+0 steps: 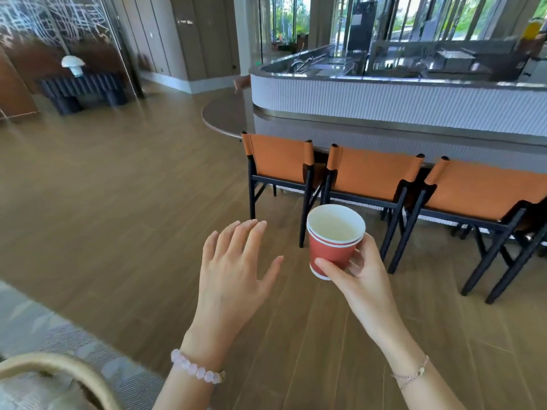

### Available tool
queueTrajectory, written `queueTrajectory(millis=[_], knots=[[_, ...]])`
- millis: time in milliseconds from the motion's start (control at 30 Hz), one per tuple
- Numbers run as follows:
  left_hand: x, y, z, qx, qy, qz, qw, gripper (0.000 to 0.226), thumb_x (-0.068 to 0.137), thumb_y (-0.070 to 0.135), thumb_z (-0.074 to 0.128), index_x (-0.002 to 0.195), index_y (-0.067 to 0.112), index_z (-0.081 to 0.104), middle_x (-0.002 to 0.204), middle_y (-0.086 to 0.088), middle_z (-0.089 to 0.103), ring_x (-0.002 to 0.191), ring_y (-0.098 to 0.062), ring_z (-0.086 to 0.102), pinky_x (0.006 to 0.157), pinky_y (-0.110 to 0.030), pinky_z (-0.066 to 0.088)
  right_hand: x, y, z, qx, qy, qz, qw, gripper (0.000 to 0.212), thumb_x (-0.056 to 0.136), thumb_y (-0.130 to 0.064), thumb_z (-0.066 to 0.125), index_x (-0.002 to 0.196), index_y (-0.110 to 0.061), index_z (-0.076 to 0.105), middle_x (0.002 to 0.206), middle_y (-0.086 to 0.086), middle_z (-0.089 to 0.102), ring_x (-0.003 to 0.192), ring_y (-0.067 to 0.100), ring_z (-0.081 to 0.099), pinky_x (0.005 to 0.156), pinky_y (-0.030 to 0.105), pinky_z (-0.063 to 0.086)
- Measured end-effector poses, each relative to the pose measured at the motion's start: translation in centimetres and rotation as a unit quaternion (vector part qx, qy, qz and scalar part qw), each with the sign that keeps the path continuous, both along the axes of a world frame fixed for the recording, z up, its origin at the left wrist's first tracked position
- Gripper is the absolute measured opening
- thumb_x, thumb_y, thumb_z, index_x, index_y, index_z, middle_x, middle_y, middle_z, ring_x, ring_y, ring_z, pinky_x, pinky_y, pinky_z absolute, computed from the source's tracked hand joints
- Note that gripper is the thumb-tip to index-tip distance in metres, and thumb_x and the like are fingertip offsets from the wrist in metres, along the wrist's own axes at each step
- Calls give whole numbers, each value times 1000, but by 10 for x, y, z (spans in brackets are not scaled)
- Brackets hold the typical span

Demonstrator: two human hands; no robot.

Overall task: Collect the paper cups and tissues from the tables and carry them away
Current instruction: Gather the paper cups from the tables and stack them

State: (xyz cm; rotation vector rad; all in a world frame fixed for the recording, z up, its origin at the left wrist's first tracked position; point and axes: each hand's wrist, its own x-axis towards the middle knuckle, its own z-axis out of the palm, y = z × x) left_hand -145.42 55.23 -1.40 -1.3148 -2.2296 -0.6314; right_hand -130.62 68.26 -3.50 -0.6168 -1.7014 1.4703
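From the head camera, two hands are raised over the wooden floor (118,217). The right hand (361,276) grips two red paper cups (331,250), one nested in the other, thumb and fingers curled round the lower wall; they are held upright in the air, with two white rims showing. The left hand (233,279) holds nothing, its five fingers straight and spread. Beyond stand three orange-backed chairs (373,173) in a row along one curved counter (384,105). Each wrist wears one bracelet.
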Motion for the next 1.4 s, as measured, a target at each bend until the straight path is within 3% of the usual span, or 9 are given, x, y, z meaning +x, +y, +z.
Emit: queueTrajectory(millis=[233,533,800,933,1200,1400], knots=[[-69,48,5,-6,-29,126,992,54,85,49,43,124,13,58,122,-1,61,116,-28,55,99,-49,41,-106,87,5,-3,-28,112,993,64,71,-17,81,121,-37,48,112,-17,63,101,-3,62,75,10,49],[-170,53,2,15,-47,262,964,52,81,42,58,122,12,60,120,-2,63,114,-30,57,97,-50,43,-254,110,3,-15,-28,256,966,61,72,-9,80,122,-31,51,107,-16,67,102,6,64,81,22,52],[-308,11,-10,32,-37,341,939,51,83,44,56,124,13,58,121,-1,61,115,-29,55,98,-49,41,-425,79,-5,0,-46,349,936,58,71,-16,81,119,-33,52,109,-15,67,106,6,63,93,36,48],[-386,-22,-4,37,-24,375,926,51,83,44,55,123,12,58,121,-1,62,114,-29,56,97,-49,42,-517,45,0,0,-52,381,923,59,63,-30,80,114,-38,52,106,-17,68,104,4,63,92,34,49],[-507,-81,-5,31,-46,449,892,51,82,42,63,124,13,58,122,-1,61,115,-29,55,98,-50,42,-676,-14,-3,1,-67,451,890,63,61,-34,79,117,-36,51,108,-16,68,105,5,63,94,37,49],[-595,-119,-11,21,-54,513,856,54,82,46,56,124,12,58,122,-3,61,116,-29,55,98,-51,42,-795,-57,-14,0,-54,507,860,57,69,-19,82,115,-35,51,105,-18,68,101,5,65,89,32,49]])
